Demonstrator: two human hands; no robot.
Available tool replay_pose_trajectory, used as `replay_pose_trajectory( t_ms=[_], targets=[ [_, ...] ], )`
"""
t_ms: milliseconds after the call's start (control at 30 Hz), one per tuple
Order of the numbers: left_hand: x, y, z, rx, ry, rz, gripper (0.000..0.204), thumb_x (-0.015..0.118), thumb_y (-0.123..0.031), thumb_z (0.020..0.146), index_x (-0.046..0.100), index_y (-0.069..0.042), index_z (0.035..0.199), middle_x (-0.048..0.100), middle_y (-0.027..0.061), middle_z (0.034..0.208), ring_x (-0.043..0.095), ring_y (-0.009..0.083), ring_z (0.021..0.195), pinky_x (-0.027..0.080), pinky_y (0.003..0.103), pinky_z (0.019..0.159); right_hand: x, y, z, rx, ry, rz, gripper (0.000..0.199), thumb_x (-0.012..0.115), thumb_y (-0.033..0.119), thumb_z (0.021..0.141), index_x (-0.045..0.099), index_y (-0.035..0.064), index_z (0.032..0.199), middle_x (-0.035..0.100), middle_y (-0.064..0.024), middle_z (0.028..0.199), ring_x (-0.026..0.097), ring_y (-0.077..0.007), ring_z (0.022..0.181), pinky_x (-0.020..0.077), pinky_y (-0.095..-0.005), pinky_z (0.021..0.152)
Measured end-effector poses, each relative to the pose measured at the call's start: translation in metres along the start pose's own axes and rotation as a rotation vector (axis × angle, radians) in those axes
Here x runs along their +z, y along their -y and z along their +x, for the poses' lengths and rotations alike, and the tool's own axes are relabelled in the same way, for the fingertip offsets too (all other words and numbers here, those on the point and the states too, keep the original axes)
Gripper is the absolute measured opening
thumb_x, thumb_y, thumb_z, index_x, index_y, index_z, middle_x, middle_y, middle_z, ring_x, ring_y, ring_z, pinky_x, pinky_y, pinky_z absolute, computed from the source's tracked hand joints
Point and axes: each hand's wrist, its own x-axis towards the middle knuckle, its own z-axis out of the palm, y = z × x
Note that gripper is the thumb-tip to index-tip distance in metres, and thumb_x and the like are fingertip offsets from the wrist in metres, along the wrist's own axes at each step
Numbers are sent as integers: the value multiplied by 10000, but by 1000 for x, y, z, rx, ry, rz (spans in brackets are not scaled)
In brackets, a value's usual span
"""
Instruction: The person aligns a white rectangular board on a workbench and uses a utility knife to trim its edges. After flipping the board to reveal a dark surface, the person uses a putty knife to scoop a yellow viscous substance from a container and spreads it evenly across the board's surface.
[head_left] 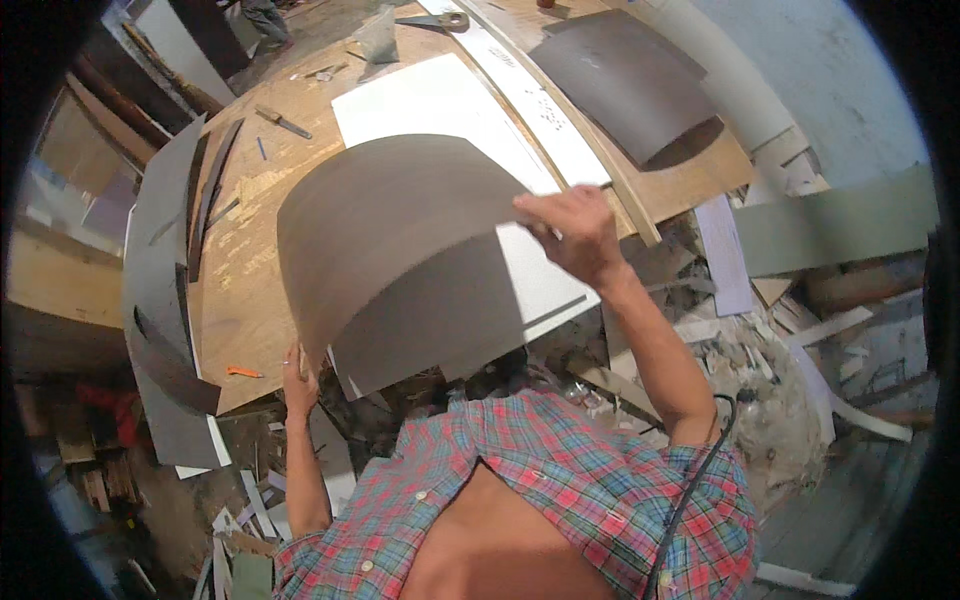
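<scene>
A thin grey-brown flexible sheet [390, 195], perhaps laminate, is bowed into an arch between my two hands. My right hand [580, 232] is closed on its right edge, thumb and fingers pinching it. At the lower left corner, my left hand [300, 385] grips the sheet's other edge, its fingers partly hidden. Beneath the arch a white board [545, 285] lies on the wooden worktable [240, 310], with the sheet's dark shadow across it. An orange utility knife [244, 372] rests at the table's near left edge, close to my left hand.
Another curled dark sheet [630, 85] lies at the back right, beyond a long white strip [530, 100]. A handsaw [440, 20], a clear plastic bag [377, 38] and a knife-like tool [283, 122] sit farther back. Grey sheets [160, 270] lean on the left edge. Offcuts [730, 350] litter the floor.
</scene>
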Motion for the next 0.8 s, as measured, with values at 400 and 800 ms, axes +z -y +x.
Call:
replay_pose_trajectory(
  t_ms=[400, 800],
  targets=[
    [-110, 58, 84, 135, -941, -565, 327, 603, -223, 1019, 634, 64, 1173, 656, 117, 1151, 578, 202, 1074, 437, 349, 983, -94, 116, 122, -90, -398, 345, 110, 837, 175, 803, 773, 86, 814, 739, -31, 751, 666, -136, 635, 495, -285, 598],
    [-175, -57, 235, 106, -755, -284, 487, 684, -385, 940, 661, 80, 1080, 712, 177, 921, 662, 252, 857, 505, 354, 796, 0, -62, 246, 455, -126, 146, 635, 692, 571, 841, 666, 50, 1204, 698, -217, 1133, 667, -355, 1048, 517, -458, 884]
  ],
)
